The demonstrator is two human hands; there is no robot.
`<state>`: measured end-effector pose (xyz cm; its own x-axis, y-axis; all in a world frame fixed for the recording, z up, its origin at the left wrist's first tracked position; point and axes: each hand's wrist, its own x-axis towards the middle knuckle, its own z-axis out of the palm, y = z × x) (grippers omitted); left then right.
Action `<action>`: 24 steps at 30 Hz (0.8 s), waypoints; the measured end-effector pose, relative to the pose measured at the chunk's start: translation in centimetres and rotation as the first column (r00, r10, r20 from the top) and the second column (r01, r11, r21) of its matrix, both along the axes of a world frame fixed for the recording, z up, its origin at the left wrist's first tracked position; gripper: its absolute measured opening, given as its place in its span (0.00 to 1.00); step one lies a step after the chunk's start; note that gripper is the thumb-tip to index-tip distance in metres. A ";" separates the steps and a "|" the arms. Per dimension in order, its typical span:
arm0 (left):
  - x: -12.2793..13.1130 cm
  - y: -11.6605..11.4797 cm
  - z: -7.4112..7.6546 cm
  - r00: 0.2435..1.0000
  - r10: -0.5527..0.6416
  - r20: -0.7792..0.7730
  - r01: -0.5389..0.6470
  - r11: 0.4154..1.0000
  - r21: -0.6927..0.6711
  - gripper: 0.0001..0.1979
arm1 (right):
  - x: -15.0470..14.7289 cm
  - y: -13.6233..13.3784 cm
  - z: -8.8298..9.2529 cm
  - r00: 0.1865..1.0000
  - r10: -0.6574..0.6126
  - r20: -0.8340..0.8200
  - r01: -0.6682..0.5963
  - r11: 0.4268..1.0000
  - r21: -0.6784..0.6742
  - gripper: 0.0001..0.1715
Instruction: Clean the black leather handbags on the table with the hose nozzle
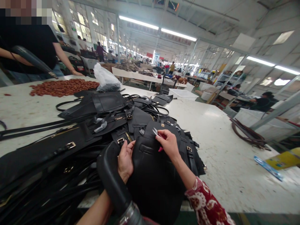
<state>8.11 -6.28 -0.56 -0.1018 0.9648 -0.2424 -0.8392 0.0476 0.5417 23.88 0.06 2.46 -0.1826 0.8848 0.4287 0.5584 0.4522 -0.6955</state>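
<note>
Across table (211, 125), black pile (82, 137) sprawling. At near edge, one bag (157, 175) sitting. Left hand (126, 157) touching bag's left edge, fingertips hiding; can't tell if clamping. Right hand (168, 143) reaching over bag, fingers clamping on snips (155, 132), blades pointing away.

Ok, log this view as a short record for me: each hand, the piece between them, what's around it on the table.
Left hand: at the left edge of a black leather piece; firmness of grip unclear
Right hand: holds a small silver-tipped tool above the piece
Beside left forearm: curved black tube
Left of piece: heaped black leather goods with buckles
Far side: reddish-brown pile, white plastic bag
Far right: yellow container, blue strip
</note>
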 end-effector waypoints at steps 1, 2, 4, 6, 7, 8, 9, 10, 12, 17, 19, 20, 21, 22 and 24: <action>0.0 0.0 0.0 1.000 0.003 -0.007 -0.003 1.000 -0.007 0.20 | 0.1 -0.5 0.2 1.000 0.012 0.019 -0.012 1.000 0.005 0.12; 0.0 0.1 -0.1 1.000 0.012 -0.023 -0.012 1.000 -0.011 0.19 | 0.2 -1.1 0.5 0.999 0.032 0.044 -0.032 0.999 0.010 0.11; 0.0 0.2 -0.4 0.993 0.081 -0.084 -0.083 0.996 -0.017 0.16 | -0.1 -2.2 1.2 0.990 0.093 0.108 -0.095 0.995 0.018 0.09; 0.0 0.4 -0.9 0.973 0.177 -0.147 -0.182 0.983 -0.023 0.11 | -0.7 -2.9 1.8 0.970 0.162 0.182 -0.168 0.986 0.017 0.07; 0.0 0.5 -1.1 0.962 0.215 -0.168 -0.223 0.975 -0.026 0.09 | -1.1 -3.2 2.1 0.957 0.190 0.218 -0.198 0.980 0.014 0.07; 0.0 0.6 -1.3 0.953 0.244 -0.179 -0.253 0.967 -0.029 0.08 | -1.4 -3.3 2.3 0.944 0.212 0.252 -0.222 0.975 0.012 0.08; 0.0 0.7 -1.5 0.948 0.261 -0.181 -0.271 0.962 -0.030 0.07 | -1.8 -3.3 2.5 0.932 0.228 0.283 -0.240 0.971 0.009 0.08; 0.0 0.8 -1.7 0.945 0.272 -0.181 -0.281 0.959 -0.030 0.07 | -2.1 -3.3 2.6 0.920 0.238 0.310 -0.252 0.968 0.007 0.09; 0.0 0.9 -2.0 0.937 0.297 -0.183 -0.308 0.951 -0.030 0.07 | -2.6 -3.1 2.6 0.899 0.251 0.358 -0.269 0.963 0.003 0.10; 0.1 1.0 -2.1 0.924 0.328 -0.195 -0.341 0.939 -0.035 0.07 | -3.3 -2.5 2.2 0.880 0.237 0.411 -0.263 0.965 0.007 0.06; 0.1 0.8 -1.7 0.937 0.279 -0.208 -0.287 0.958 -0.007 0.09 | -3.2 -2.1 2.1 0.897 0.194 0.397 -0.220 0.975 0.020 0.05; 0.1 0.7 -1.5 0.948 0.233 -0.215 -0.237 0.972 0.006 0.12 | -3.1 -1.8 2.2 0.908 0.166 0.384 -0.191 0.981 0.027 0.06; 0.1 0.7 -1.2 0.958 0.181 -0.222 -0.183 0.983 0.013 0.15 | -2.9 -1.5 2.2 0.918 0.140 0.371 -0.164 0.986 0.034 0.06; 0.1 0.6 -1.0 0.965 0.135 -0.227 -0.135 0.991 0.013 0.18 | -2.7 -1.3 2.3 0.925 0.121 0.359 -0.144 0.989 0.038 0.07; 0.1 0.5 -0.7 0.969 0.089 -0.229 -0.093 0.996 -0.006 0.20 | -2.3 -0.9 2.5 0.931 0.115 0.346 -0.137 0.990 0.038 0.07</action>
